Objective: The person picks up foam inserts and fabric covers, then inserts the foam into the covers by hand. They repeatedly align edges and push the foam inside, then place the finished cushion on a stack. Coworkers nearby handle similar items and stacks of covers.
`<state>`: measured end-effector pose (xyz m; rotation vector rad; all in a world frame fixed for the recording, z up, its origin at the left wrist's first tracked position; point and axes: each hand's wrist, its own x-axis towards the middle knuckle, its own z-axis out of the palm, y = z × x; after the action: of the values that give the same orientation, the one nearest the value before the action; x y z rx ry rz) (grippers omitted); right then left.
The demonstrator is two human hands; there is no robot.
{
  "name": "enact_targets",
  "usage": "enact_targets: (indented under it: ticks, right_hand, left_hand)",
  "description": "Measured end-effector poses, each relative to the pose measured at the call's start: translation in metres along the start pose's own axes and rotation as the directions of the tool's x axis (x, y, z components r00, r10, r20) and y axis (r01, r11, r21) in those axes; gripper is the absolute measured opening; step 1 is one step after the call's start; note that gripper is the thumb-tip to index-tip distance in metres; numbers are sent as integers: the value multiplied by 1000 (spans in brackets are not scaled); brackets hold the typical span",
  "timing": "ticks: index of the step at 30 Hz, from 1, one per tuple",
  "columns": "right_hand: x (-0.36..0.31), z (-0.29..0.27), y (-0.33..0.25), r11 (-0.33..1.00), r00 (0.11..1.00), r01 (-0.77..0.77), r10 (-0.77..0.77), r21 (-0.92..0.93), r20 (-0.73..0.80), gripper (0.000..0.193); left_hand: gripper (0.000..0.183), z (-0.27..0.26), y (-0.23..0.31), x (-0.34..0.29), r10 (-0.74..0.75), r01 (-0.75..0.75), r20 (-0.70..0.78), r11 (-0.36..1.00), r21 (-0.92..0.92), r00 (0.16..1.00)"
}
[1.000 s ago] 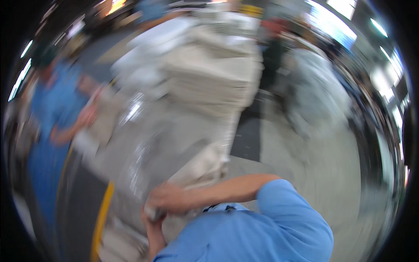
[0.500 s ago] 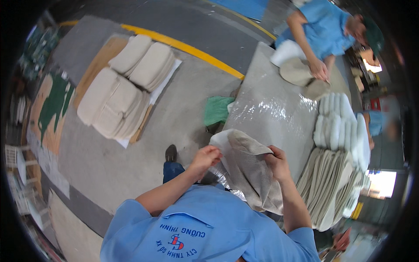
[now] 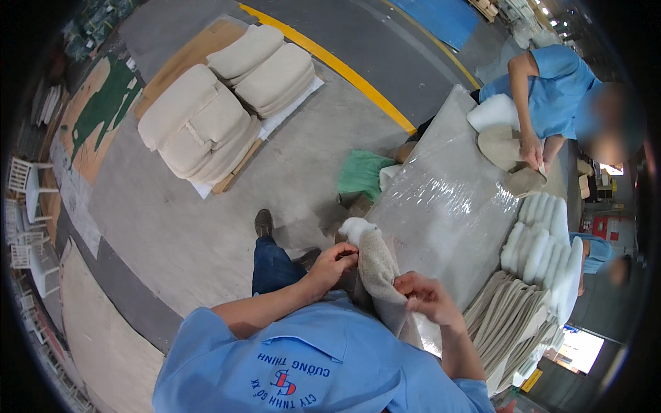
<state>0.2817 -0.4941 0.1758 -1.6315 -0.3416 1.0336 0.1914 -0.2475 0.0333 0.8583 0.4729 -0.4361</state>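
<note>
A beige-grey fabric cushion cover [image 3: 381,272] is bunched upright in front of my body, with white padding [image 3: 357,229] poking out at its far end. My left hand [image 3: 332,270] is closed, its fingers pinching the cover's left edge just below the padding. On the other side, my right hand [image 3: 428,298] grips the cover's right edge between thumb and fingers. The lower part of the cover hangs close against my shirt and is partly hidden by my arms. Beyond it lies the plastic-covered table [image 3: 447,186].
Right of me stand stacked folded covers [image 3: 506,323] and white pads [image 3: 540,234]. A co-worker [image 3: 551,89] handles another cover [image 3: 501,148] at the table's far end. Finished-looking cushions [image 3: 200,124] are piled on the floor at left. A green bag [image 3: 363,172] sits beside the table.
The cover has gone from spread wide to a narrower, bunched shape. My right hand has come lower and inward along its edge. The whole view has shifted slightly.
</note>
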Motion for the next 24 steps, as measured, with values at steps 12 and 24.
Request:
enact_targets:
  ticks: [12,24]
  right_hand:
    - [117,5,63,880,809,-405,471,246,-352,35]
    - [100,46,39,944,852,-125,-56,-306,-521,15]
  left_hand:
    - [20,-1,30,5,297,-226,-110,877,424,948]
    - [26,-40,103,53,190,-470,454,599,649,870]
